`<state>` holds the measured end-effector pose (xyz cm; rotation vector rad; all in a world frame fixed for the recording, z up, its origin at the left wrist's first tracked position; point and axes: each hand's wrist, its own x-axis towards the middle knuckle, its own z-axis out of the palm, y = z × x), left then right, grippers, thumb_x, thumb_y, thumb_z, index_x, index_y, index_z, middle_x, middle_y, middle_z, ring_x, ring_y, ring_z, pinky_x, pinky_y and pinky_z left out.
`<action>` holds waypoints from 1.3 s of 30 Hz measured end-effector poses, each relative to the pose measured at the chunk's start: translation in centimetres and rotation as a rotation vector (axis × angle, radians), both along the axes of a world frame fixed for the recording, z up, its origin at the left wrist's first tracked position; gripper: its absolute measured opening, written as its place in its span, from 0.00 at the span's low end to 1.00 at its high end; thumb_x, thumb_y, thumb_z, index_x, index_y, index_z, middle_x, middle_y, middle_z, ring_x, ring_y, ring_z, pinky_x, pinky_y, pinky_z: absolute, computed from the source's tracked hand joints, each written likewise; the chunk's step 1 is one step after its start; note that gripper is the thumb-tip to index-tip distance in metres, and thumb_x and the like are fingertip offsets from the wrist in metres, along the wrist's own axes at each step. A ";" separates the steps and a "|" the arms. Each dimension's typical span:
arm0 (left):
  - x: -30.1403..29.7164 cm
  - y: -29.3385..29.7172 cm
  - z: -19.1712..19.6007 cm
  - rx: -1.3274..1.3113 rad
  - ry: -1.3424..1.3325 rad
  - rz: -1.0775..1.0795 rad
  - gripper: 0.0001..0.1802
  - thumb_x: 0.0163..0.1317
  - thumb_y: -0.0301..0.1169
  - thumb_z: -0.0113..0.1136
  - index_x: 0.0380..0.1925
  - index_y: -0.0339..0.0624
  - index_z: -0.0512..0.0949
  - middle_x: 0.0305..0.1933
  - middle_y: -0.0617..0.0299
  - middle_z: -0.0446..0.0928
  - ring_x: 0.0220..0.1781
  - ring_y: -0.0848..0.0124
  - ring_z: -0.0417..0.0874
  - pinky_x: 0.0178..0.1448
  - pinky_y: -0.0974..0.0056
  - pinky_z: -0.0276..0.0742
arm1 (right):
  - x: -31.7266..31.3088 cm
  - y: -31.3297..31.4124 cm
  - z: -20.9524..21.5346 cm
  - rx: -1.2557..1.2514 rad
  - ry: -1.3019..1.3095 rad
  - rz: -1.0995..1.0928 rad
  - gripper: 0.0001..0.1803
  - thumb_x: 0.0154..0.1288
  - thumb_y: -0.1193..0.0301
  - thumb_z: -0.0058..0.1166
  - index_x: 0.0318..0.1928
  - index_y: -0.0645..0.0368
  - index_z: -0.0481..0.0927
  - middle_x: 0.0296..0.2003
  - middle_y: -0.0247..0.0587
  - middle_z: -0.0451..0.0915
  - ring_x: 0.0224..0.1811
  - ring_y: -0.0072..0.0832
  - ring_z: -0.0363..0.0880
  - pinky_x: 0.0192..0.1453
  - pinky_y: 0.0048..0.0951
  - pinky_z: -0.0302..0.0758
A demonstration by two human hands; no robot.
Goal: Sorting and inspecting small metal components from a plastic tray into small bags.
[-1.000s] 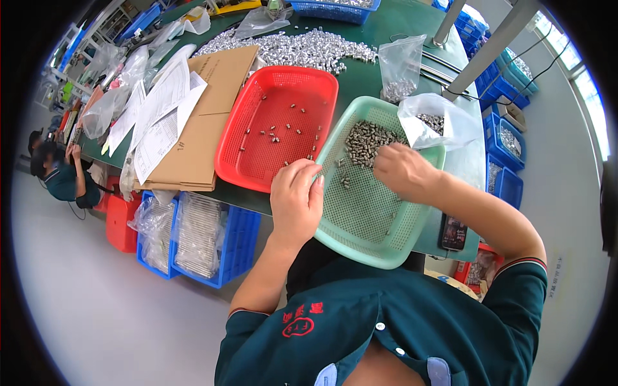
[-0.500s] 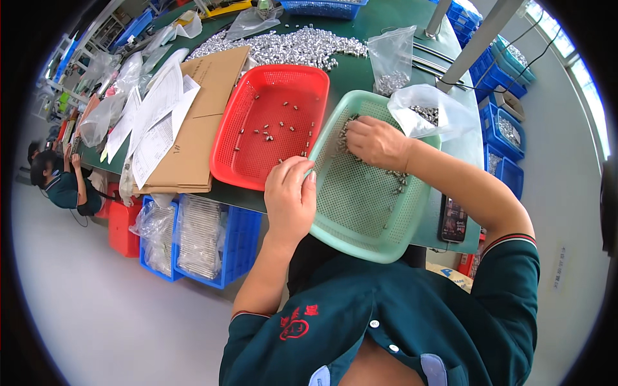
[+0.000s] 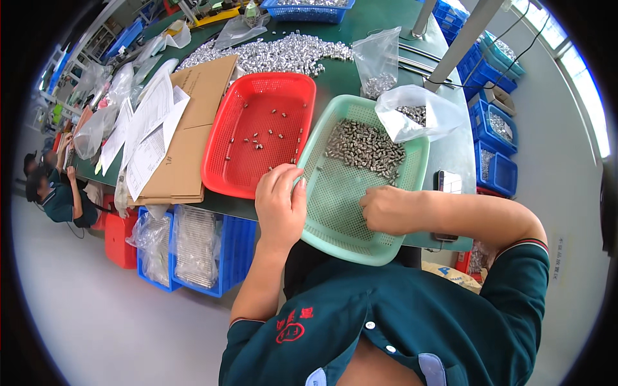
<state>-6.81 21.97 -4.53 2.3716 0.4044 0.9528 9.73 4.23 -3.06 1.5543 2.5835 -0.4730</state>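
A light green perforated basket (image 3: pixel 309 225) tilts over the near table edge. In its far half lies a heap of small silvery metal cylinders (image 3: pixel 364 149). My right hand (image 3: pixel 393 209) is over the bare near part of the basket, fingers curled inward; whatever they might hold is hidden. At the basket's left rim, my left hand (image 3: pixel 280 202) is closed with its fingers and thumb pressed at the edge, beside the red basket (image 3: pixel 212 174). Several similar small metal pieces (image 3: pixel 257 144) are scattered on the red basket's bottom.
Cardboard (image 3: pixel 183 170) with paper sheets (image 3: pixel 151 138) lies left. Shiny metal pieces (image 3: pixel 277 55) are piled at the back. Clear bags of parts (image 3: pixel 412 116) and a phone (image 3: pixel 449 183) lie right. Blue crates (image 3: pixel 222 276) stand below the table; another person (image 3: pixel 61 199) sits far left.
My right hand has moved from the heap toward the near part of the green basket, uncovering the metal pieces. My left hand stays at the rim. The view has shifted slightly.
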 end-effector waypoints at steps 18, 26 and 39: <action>6.2 -2.4 9.5 0.165 -0.089 -0.336 0.12 0.56 0.19 0.57 0.42 0.36 0.77 0.42 0.53 0.78 0.42 0.57 0.79 0.46 0.59 0.75 | -4.6 -3.7 0.7 0.624 0.337 -0.531 0.19 0.49 0.72 0.51 0.45 0.59 0.78 0.28 0.35 0.74 0.32 0.32 0.73 0.34 0.32 0.74; 14.5 -5.2 10.5 0.150 0.122 -0.612 0.10 0.61 0.19 0.53 0.42 0.35 0.78 0.41 0.50 0.79 0.43 0.59 0.82 0.47 0.64 0.77 | -3.9 -5.1 -0.2 0.785 0.514 -0.757 0.21 0.50 0.75 0.52 0.49 0.60 0.75 0.18 0.32 0.71 0.22 0.31 0.72 0.27 0.32 0.73; 24.9 -6.9 5.8 0.492 0.795 -0.484 0.16 0.59 0.32 0.52 0.46 0.37 0.75 0.43 0.42 0.78 0.47 0.47 0.78 0.52 0.51 0.72 | -2.9 -5.1 -1.1 0.810 0.648 -0.654 0.13 0.51 0.74 0.53 0.40 0.60 0.75 0.18 0.36 0.73 0.22 0.34 0.73 0.26 0.35 0.72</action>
